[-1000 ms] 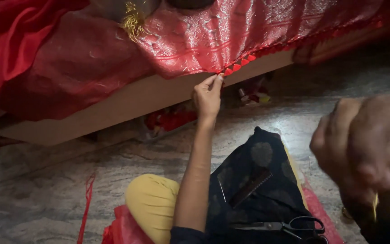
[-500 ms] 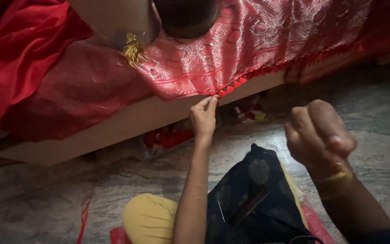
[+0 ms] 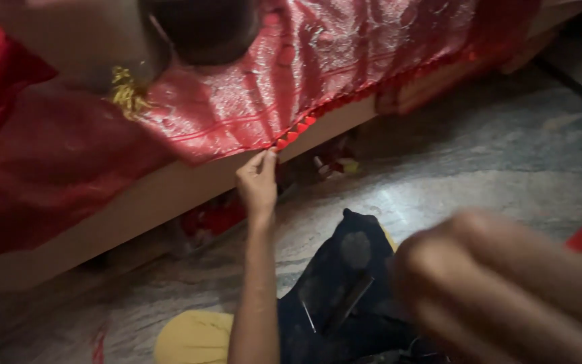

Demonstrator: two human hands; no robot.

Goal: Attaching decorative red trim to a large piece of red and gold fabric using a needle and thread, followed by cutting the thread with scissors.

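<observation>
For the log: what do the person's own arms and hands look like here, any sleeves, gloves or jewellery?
Both are bare. The left hand has no glove or ring visible, and its forearm is uncovered down to the frame's lower edge, with no sleeve in view. The right hand is close to the camera and heavily blurred; it looks ungloved, but whether it wears any jewellery cannot be told.
</observation>
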